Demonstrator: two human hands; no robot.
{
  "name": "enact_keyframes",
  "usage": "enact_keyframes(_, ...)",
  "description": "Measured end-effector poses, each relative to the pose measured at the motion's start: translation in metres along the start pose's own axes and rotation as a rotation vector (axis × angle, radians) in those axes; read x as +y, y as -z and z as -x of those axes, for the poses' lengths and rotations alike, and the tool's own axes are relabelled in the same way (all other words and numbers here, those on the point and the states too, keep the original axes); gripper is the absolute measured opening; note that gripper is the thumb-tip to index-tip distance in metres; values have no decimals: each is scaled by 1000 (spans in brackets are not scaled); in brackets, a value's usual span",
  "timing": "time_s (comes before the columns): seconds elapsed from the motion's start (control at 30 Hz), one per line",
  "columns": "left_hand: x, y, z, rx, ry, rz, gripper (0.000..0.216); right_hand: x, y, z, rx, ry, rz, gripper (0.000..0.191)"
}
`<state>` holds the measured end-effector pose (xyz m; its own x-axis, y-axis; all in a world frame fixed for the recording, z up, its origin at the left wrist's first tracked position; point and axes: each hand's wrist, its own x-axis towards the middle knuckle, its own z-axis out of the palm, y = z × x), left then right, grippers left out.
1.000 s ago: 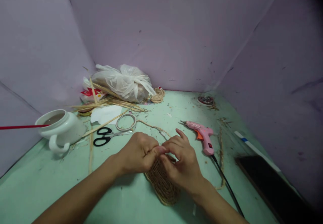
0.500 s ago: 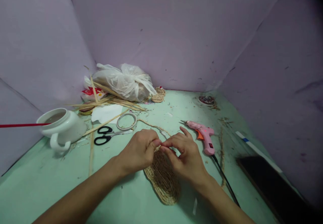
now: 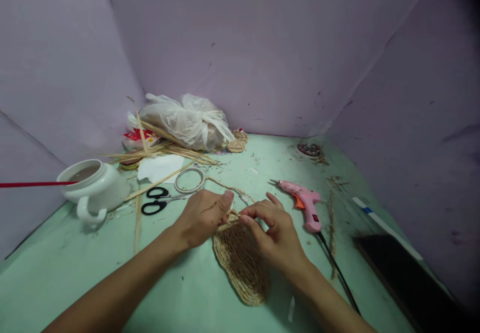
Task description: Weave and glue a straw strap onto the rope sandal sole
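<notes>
A sole-shaped piece of coiled straw braid (image 3: 240,263) lies tilted between my hands, its narrower end toward the far side. My left hand (image 3: 208,218) is closed at that end's left edge, thumb raised on top; its fingertips are partly hidden. With thumb and index finger, my right hand (image 3: 272,228) pinches the braid at the same end, its little finger lifted. Beyond the hands runs a loose length of straw braid (image 3: 225,186), partly hidden behind the right hand.
To the right lies a pink glue gun (image 3: 305,203) with a black cord. Left are black-handled scissors (image 3: 155,200), a tape ring (image 3: 176,180) and a white pot (image 3: 101,190). Straw strips (image 3: 168,150) and a plastic bag (image 3: 191,120) sit behind. A dark slab (image 3: 401,278) lies at right.
My left hand has shifted slightly left and its thumb has lifted away from the right fingertips, uncovering more of the sole's far end. My right hand keeps its pinch.
</notes>
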<state>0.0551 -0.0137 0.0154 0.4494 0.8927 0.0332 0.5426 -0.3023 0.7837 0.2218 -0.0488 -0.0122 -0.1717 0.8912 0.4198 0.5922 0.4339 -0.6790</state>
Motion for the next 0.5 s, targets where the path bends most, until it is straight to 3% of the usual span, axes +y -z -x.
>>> enact_keyframes(0.3,-6,15,-7,188,121,62,64,-1,0,-1,35,-150,-140,11)
enact_keyframes(0.5,-12,27,-13,281,110,-269,38,-3,2,-5,12,-361,-323,17)
